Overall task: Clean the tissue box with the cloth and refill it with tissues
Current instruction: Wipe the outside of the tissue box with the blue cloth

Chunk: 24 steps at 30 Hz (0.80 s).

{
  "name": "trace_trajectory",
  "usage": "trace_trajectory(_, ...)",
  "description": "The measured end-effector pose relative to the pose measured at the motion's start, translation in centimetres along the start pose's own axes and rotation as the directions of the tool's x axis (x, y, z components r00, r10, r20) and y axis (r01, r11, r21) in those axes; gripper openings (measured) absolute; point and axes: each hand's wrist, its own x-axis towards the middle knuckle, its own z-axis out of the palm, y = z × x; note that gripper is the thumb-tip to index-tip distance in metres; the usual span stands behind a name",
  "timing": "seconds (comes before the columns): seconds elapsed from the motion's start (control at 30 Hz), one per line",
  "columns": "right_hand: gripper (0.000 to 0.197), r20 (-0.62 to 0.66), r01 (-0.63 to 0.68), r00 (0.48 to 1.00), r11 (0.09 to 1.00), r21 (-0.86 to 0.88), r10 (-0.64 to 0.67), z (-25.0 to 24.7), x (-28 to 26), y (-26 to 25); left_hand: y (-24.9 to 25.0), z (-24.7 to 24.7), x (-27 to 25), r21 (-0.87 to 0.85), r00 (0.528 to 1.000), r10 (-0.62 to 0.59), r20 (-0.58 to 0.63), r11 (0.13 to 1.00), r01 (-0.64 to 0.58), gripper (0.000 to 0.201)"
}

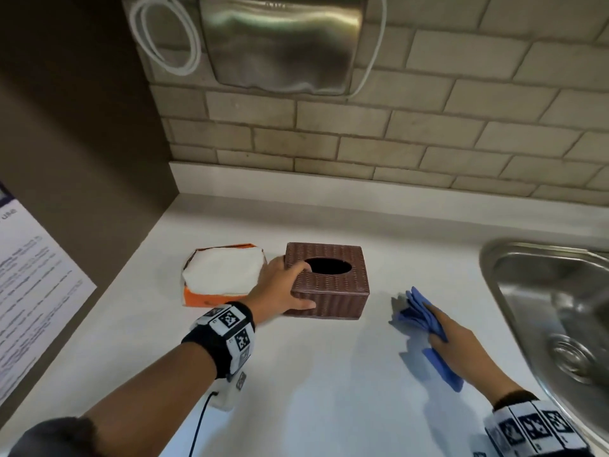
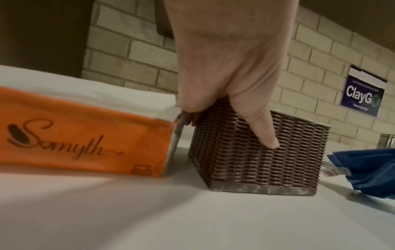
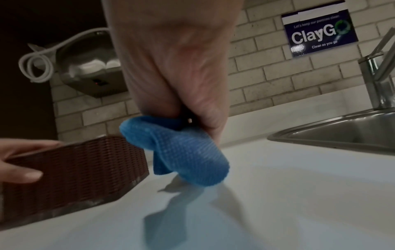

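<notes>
A brown woven tissue box (image 1: 333,285) (image 2: 262,152) (image 3: 74,172) with a dark oval slot stands on the white counter (image 1: 313,374). My left hand (image 1: 283,285) (image 2: 233,81) grips its left end, thumb on the front face and fingers over the top edge. To its left lies an orange pack of white tissues (image 1: 222,275) (image 2: 85,132), open on top. My right hand (image 1: 461,344) (image 3: 177,71) holds a bunched blue cloth (image 1: 425,321) (image 3: 181,152) (image 2: 367,170) just above the counter, to the right of the box.
A steel sink (image 1: 553,308) (image 3: 342,133) is sunk in the counter at right, with a tap (image 3: 378,71) behind it. A steel dispenser (image 1: 283,41) with a white cable hangs on the brick wall. A dark cabinet side (image 1: 75,143) bounds the left.
</notes>
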Motion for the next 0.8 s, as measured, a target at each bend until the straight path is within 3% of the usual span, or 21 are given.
trace_trajectory(0.07, 0.059, -0.026, 0.012, 1.0, 0.999, 0.044, -0.011, -0.4, -0.5, -0.3, 0.5, 0.2, 0.0, 0.048, 0.999, -0.029, -0.016, 0.998, 0.03, 0.064)
trace_trajectory(0.2, 0.057, -0.098, 0.068, 0.994, 0.981, 0.18, -0.051, -1.6, -1.4, -2.6, 1.3, -0.1, -0.5, -0.053, 0.998, -0.057, 0.011, 0.997, 0.058, 0.058)
trace_trajectory(0.37, 0.058, -0.254, 0.285, 0.944, 0.91, 0.3, -0.212, -3.2, -2.4, -8.6, 2.9, -2.2, -1.5, -0.086, 0.991, -0.095, 0.097, 0.991, 0.103, 0.058)
trace_trajectory(0.47, 0.057, -0.272, 0.435, 0.889, 0.863, 0.257, -0.368, -2.8, -2.6, -11.7, 3.4, -3.4, -1.9, -0.128, 0.985, -0.086, 0.152, 0.986, 0.106, 0.055)
trace_trajectory(0.53, 0.056, -0.196, 0.494, 0.864, 0.856, 0.152, -0.463, -1.9, -1.9, -13.0, 3.8, -3.7, -2.1, -0.152, 0.981, -0.087, 0.176, 0.982, 0.114, 0.057)
trace_trajectory(0.63, 0.047, 0.033, 0.533, 0.846, 0.846, -0.004, -0.533, 0.3, -0.9, -13.4, 4.1, -3.5, -2.6, -0.179, 0.972, -0.097, 0.213, 0.974, 0.137, 0.062)
trace_trajectory(0.7, 0.038, 0.128, 0.515, 0.853, 0.857, -0.039, -0.506, 1.5, -0.5, -13.1, 3.9, -2.9, -2.9, -0.165, 0.974, -0.085, 0.21, 0.979, 0.121, 0.062)
trace_trajectory(0.8, 0.044, 0.239, 0.481, 0.863, 0.868, -0.124, -0.444, 2.7, -0.2, -12.1, 2.9, -1.0, -3.7, -0.124, 0.99, -0.053, 0.127, 0.99, 0.069, 0.054)
